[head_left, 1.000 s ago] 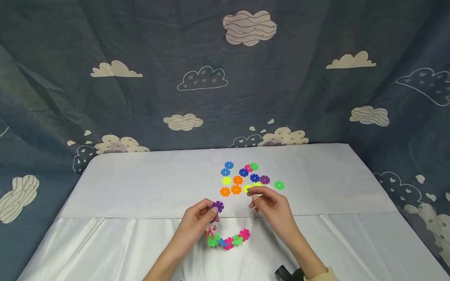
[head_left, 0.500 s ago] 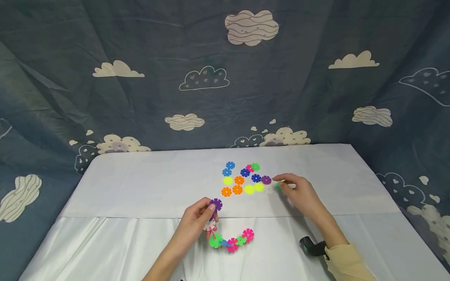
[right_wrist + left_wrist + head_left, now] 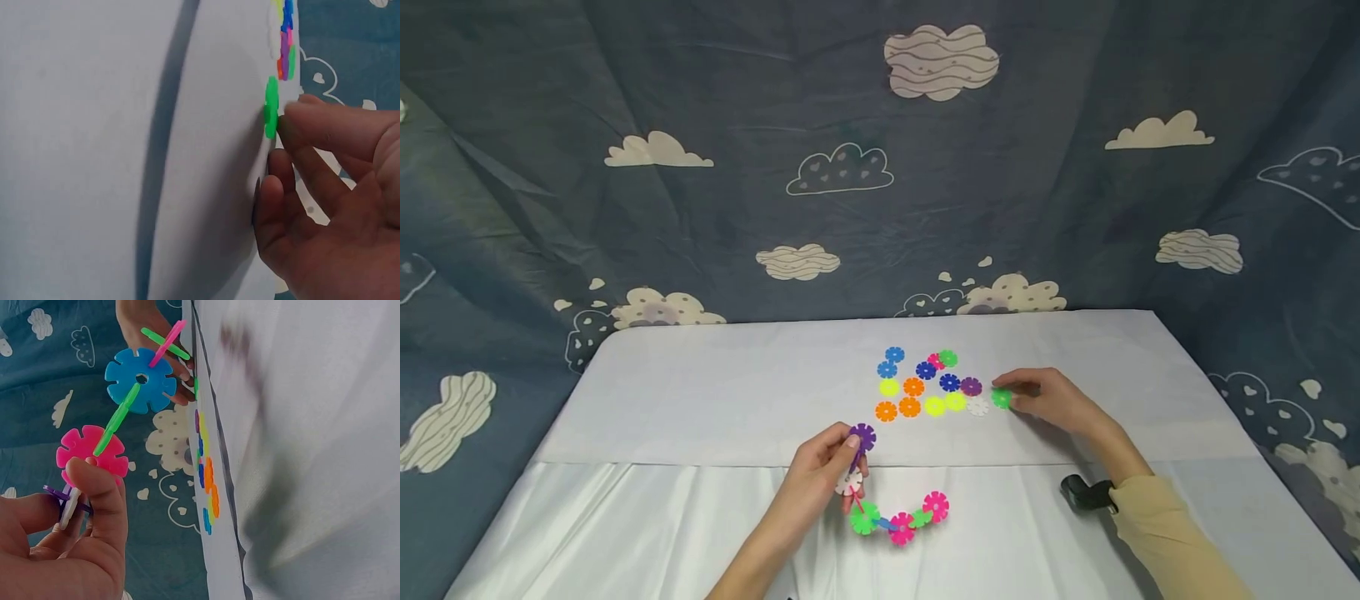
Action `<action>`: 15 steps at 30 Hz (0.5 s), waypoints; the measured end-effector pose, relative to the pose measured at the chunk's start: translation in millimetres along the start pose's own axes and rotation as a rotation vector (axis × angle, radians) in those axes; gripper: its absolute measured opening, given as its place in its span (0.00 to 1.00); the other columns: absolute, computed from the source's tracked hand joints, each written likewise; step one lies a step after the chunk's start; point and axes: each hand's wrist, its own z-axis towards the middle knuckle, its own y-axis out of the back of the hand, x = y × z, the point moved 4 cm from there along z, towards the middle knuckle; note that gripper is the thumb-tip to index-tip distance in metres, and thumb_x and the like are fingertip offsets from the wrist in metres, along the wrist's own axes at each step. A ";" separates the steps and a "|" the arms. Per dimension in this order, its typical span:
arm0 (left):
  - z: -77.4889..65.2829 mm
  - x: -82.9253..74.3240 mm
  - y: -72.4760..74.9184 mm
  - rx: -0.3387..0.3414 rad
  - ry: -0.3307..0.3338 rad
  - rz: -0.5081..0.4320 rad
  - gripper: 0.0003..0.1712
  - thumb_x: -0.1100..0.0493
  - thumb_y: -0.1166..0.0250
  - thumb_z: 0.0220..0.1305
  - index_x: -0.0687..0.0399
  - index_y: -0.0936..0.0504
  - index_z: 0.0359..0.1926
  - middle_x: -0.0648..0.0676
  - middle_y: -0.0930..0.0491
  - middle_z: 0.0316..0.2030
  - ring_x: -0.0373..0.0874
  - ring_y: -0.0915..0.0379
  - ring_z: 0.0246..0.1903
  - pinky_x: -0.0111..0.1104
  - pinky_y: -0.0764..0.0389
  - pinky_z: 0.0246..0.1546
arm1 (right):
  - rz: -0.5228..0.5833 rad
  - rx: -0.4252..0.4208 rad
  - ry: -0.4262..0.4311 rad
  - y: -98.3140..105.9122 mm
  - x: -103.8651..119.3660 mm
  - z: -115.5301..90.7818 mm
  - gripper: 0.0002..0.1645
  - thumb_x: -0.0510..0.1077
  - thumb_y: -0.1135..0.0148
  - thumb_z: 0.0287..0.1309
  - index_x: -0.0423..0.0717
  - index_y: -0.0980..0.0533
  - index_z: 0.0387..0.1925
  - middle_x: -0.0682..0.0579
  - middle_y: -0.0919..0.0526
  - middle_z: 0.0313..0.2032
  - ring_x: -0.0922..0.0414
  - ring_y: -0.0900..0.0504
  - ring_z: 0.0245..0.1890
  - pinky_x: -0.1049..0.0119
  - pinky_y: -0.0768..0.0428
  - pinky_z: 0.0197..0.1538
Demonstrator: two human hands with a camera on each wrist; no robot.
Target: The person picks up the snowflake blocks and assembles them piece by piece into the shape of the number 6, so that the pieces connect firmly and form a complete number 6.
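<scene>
My left hand (image 3: pixel 820 471) pinches one end of a chain of slotted plastic snowflake discs, by a purple disc (image 3: pixel 863 437) and a white disc (image 3: pixel 849 482). From there the chain (image 3: pixel 902 529) hangs and curves right through pink, green and blue discs; the left wrist view shows a blue disc (image 3: pixel 140 381) and a pink disc (image 3: pixel 90 450) joined by a green one. My right hand (image 3: pixel 1052 402) is at a loose green disc (image 3: pixel 1002 398) on the table, thumb and forefinger at its edge. The right wrist view shows this green disc (image 3: pixel 271 107) lying flat beside the fingers, not clearly gripped.
Several loose discs lie left of my right hand, among them an orange disc (image 3: pixel 910 407), a dark blue disc (image 3: pixel 950 382) and a white disc (image 3: pixel 977 406). A white cloth covers the table (image 3: pixel 700 392). Behind it hangs a dark cloud-patterned curtain (image 3: pixel 820 100).
My right hand has moved right, away from the left hand, to the green disc at the right of the loose discs. The left hand keeps holding the chain in nearly the same place.
</scene>
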 end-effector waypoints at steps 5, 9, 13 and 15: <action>-0.7 0.1 -1.2 0.005 0.007 0.005 0.17 0.54 0.48 0.76 0.67 0.26 0.43 0.60 0.22 0.31 0.42 0.33 0.17 0.27 0.27 0.19 | 0.004 0.016 -0.003 -2.4 -3.5 -1.3 0.24 0.32 0.33 0.55 0.38 0.22 0.55 0.41 0.20 0.53 0.46 0.25 0.48 0.47 0.25 0.56; -0.9 -0.2 -2.3 0.006 0.015 0.011 0.15 0.54 0.48 0.76 0.63 0.25 0.42 0.60 0.21 0.32 0.42 0.33 0.18 0.27 0.27 0.20 | -0.004 0.014 -0.008 -4.4 -2.2 -2.2 0.23 0.31 0.32 0.53 0.37 0.21 0.53 0.44 0.19 0.46 0.49 0.26 0.42 0.54 0.23 0.49; -1.6 -1.1 -3.1 -0.005 0.013 0.030 0.15 0.54 0.47 0.76 0.64 0.25 0.43 0.60 0.21 0.32 0.42 0.31 0.22 0.28 0.27 0.25 | 0.004 0.019 -0.009 -5.6 -1.0 -3.4 0.23 0.31 0.32 0.52 0.37 0.21 0.52 0.47 0.20 0.42 0.50 0.27 0.40 0.63 0.24 0.44; -2.2 -1.0 -3.7 -0.007 0.014 0.038 0.17 0.53 0.47 0.75 0.66 0.25 0.44 0.60 0.21 0.32 0.43 0.30 0.24 0.28 0.26 0.27 | 0.026 0.027 -0.010 -4.6 -1.6 -5.8 0.24 0.31 0.31 0.52 0.36 0.22 0.53 0.47 0.20 0.42 0.50 0.28 0.41 0.66 0.25 0.42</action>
